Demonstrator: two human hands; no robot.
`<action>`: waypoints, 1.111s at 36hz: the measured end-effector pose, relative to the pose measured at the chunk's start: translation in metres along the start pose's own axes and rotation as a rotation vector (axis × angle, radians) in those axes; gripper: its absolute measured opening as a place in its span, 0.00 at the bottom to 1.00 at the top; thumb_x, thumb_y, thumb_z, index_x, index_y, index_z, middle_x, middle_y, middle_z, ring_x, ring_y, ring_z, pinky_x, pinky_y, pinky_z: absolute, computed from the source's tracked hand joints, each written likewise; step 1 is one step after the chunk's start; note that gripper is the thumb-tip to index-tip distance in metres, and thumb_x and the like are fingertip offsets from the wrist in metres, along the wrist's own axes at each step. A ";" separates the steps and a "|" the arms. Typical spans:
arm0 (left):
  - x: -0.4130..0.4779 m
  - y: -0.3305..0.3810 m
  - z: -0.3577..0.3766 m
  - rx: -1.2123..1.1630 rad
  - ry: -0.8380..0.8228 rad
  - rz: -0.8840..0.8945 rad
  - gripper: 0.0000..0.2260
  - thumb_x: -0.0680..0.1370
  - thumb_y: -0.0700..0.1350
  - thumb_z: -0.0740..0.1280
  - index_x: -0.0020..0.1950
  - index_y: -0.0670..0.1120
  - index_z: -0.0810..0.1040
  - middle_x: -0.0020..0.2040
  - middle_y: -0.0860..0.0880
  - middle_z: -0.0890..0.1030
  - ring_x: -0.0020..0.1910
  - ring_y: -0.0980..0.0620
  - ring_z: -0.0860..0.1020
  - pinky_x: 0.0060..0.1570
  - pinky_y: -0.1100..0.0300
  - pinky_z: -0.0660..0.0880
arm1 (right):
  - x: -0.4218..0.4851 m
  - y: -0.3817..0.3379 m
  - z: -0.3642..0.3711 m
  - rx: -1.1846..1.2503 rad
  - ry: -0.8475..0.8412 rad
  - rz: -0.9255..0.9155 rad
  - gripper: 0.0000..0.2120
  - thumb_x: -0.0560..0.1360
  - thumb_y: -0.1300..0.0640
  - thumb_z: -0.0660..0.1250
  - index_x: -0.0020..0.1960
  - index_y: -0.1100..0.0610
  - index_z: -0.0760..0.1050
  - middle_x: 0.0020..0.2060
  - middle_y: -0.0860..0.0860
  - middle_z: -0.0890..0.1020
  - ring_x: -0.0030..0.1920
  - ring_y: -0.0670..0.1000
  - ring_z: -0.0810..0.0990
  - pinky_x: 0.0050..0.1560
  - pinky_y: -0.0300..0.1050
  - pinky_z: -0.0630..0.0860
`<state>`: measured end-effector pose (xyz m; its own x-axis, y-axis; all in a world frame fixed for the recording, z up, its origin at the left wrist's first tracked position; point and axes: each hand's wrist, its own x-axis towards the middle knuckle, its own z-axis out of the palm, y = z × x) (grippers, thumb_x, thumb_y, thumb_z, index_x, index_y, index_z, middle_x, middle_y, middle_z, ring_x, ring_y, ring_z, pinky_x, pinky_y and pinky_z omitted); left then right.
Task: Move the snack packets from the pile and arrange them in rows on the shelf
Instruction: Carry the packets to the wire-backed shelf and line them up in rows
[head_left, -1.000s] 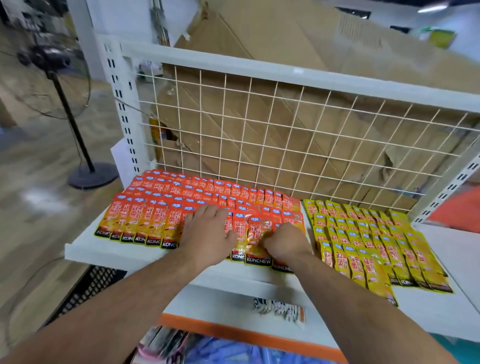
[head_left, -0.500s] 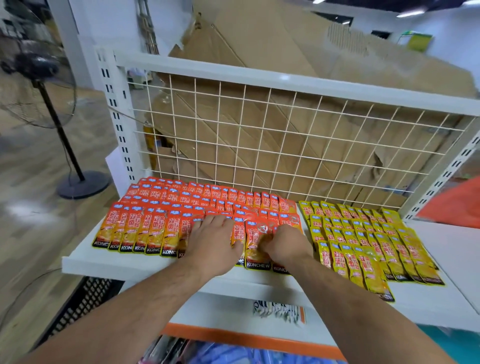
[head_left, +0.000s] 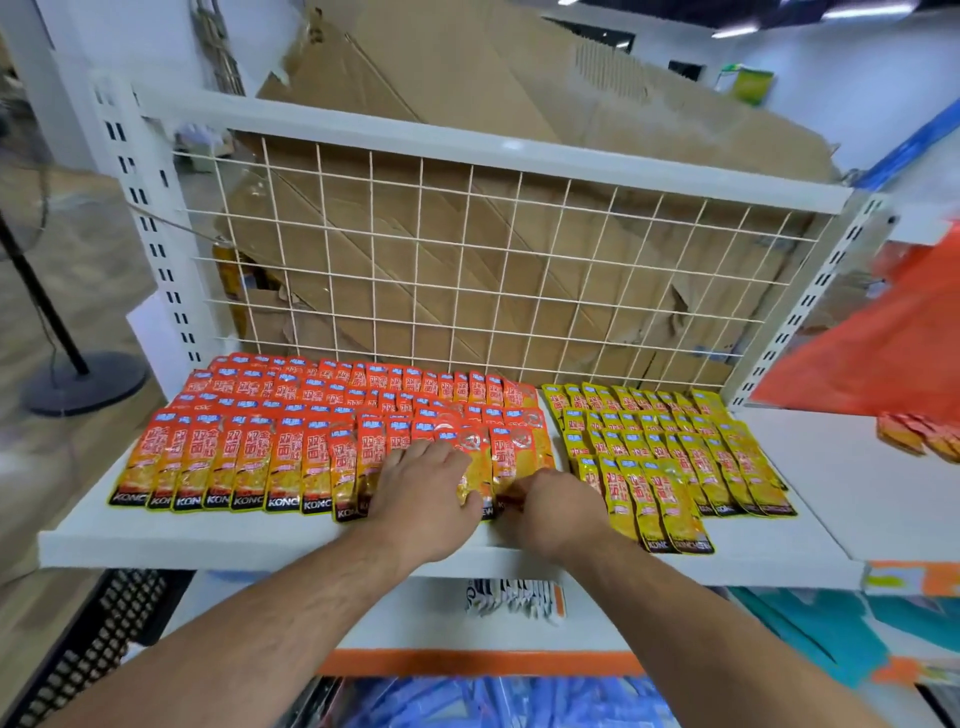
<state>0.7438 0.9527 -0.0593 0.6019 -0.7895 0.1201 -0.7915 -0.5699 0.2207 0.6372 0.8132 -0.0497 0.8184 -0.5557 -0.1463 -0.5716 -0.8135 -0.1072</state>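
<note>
Left hand (head_left: 431, 488) presses flat, fingers spread, on orange packets (head_left: 249, 462); right hand (head_left: 553, 512) pinches one's lower edge. Probably light, slick, floppy: take by edges.

Bright, even indoor light; wide-angle warping.
Light is cast by white ceiling strip lamps (head_left: 862, 9); glare is seen on glossy orange snack packets (head_left: 249, 457); the orange sheet (head_left: 883, 338) at right is blurred.

"KONCHEW" is being shown on yellow foil packets (head_left: 675, 519), "KONC" on orange foil packets (head_left: 249, 467), along the white shelf's (head_left: 208, 540) front edge.
</note>
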 end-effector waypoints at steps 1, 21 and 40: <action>0.000 0.001 -0.002 -0.002 -0.006 0.001 0.26 0.77 0.60 0.53 0.72 0.54 0.70 0.70 0.55 0.71 0.69 0.51 0.65 0.69 0.52 0.60 | 0.001 0.000 -0.002 -0.004 0.001 0.000 0.16 0.73 0.42 0.64 0.56 0.45 0.81 0.51 0.49 0.82 0.51 0.54 0.81 0.47 0.45 0.77; 0.006 -0.001 -0.011 0.105 -0.171 0.041 0.21 0.80 0.59 0.57 0.73 0.59 0.69 0.76 0.52 0.66 0.74 0.48 0.60 0.72 0.48 0.54 | 0.018 0.004 0.001 -0.133 0.054 -0.248 0.17 0.79 0.42 0.55 0.64 0.44 0.73 0.58 0.52 0.77 0.57 0.59 0.76 0.51 0.49 0.75; 0.033 -0.021 -0.016 0.159 -0.256 0.023 0.36 0.76 0.66 0.64 0.80 0.56 0.57 0.81 0.46 0.56 0.79 0.43 0.55 0.77 0.45 0.49 | 0.024 0.010 -0.010 -0.112 0.012 -0.224 0.25 0.77 0.49 0.62 0.74 0.49 0.66 0.70 0.50 0.69 0.64 0.58 0.73 0.60 0.51 0.75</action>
<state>0.7819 0.9419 -0.0448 0.5536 -0.8227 -0.1291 -0.8232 -0.5641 0.0644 0.6515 0.7904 -0.0447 0.9248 -0.3612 -0.1194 -0.3665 -0.9301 -0.0254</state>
